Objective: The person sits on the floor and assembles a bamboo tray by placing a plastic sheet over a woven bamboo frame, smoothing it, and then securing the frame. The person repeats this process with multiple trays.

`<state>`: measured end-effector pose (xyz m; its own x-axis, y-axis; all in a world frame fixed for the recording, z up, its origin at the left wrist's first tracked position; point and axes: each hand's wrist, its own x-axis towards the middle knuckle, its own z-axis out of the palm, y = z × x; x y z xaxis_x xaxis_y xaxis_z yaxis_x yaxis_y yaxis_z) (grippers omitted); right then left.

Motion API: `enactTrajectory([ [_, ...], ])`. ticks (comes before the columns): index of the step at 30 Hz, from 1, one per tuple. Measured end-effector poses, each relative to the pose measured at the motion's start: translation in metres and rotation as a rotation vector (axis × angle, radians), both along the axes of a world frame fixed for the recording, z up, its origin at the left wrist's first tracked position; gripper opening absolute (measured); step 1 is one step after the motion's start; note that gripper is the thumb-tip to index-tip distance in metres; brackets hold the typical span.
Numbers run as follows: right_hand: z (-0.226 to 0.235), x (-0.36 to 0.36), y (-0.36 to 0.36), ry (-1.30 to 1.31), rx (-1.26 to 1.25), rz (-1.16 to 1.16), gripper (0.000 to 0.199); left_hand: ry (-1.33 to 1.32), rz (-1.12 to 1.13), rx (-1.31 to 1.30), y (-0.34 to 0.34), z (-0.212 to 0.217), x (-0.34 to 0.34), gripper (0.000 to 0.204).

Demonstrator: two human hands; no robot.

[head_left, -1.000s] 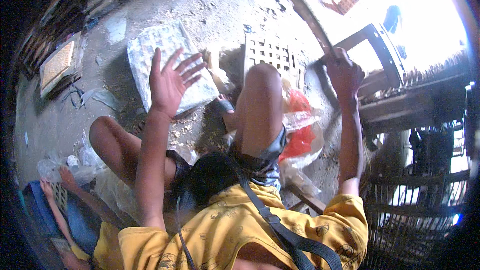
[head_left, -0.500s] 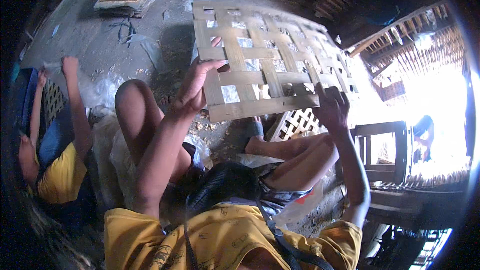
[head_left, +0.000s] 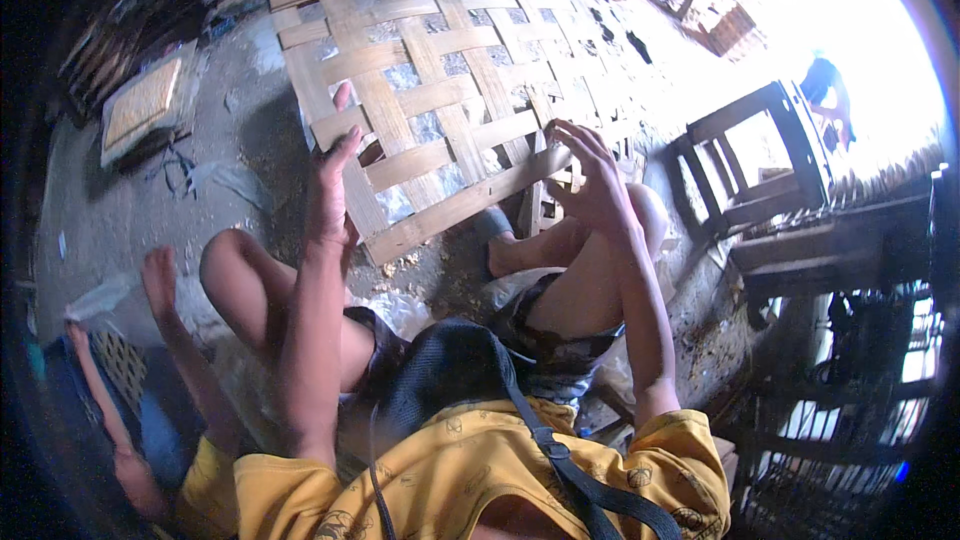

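Note:
A panel of pale flat strips woven in an open lattice (head_left: 435, 97), bamboo-like, is held tilted up in front of me above my bent legs. At its left edge, my left hand (head_left: 328, 195) is closed, with fingers reaching through a gap and the thumb along the border strip. My right hand (head_left: 598, 182) has its fingertips on the near border strip towards the right corner; its thumb sits below, so the strip lies between them. Part of a second lattice piece (head_left: 545, 205) shows behind the panel near my foot, mostly hidden.
At left, a co-worker's arms (head_left: 190, 340) reach out near another lattice panel (head_left: 122, 365). A tan rectangular slab (head_left: 143, 100) lies on the floor at far left. Clear plastic (head_left: 395, 313) is beneath me. A wooden frame (head_left: 765, 202) stands right, with a person (head_left: 830, 100) beyond.
The panel has shifted left and turned, and more of its face shows. My right hand has moved left with its fingers more extended. The co-worker's arms have moved. The view has turned right.

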<state>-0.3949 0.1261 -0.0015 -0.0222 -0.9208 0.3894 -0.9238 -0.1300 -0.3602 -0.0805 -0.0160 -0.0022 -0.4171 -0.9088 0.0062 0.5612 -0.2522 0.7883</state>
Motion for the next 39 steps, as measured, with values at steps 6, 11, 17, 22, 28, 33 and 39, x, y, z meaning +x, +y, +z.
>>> enactTrajectory([
  [6, 0.009, -0.001, -0.022, -0.165, -0.218, -0.436, 0.054, -0.075, -0.047, -0.106, -0.011, -0.003, -0.005, 0.072],
  [11, 0.007, 0.003, -0.035, 0.106, -0.214, -0.766, 0.048, -0.089, -0.153, -0.157, -0.004, 0.010, -0.016, 0.078],
  [17, -0.001, -0.013, -0.044, -0.089, -0.251, -0.712, 0.045, -0.093, -0.133, -0.175, -0.004, 0.017, -0.022, 0.082],
  [22, -0.006, -0.024, -0.044, -0.210, -0.252, -0.712, 0.039, -0.114, -0.136, -0.170, -0.004, 0.019, -0.024, 0.083],
  [28, -0.004, -0.023, -0.042, -0.123, -0.314, -0.688, 0.039, -0.102, -0.154, -0.178, -0.006, 0.015, -0.023, 0.083],
  [33, 0.000, -0.018, -0.045, -0.176, -0.273, -0.668, 0.041, -0.108, -0.127, -0.174, -0.004, 0.022, -0.022, 0.082],
  [39, -0.009, -0.028, -0.045, -0.228, -0.274, -0.658, 0.033, -0.156, -0.131, -0.202, -0.004, 0.021, -0.024, 0.083],
])
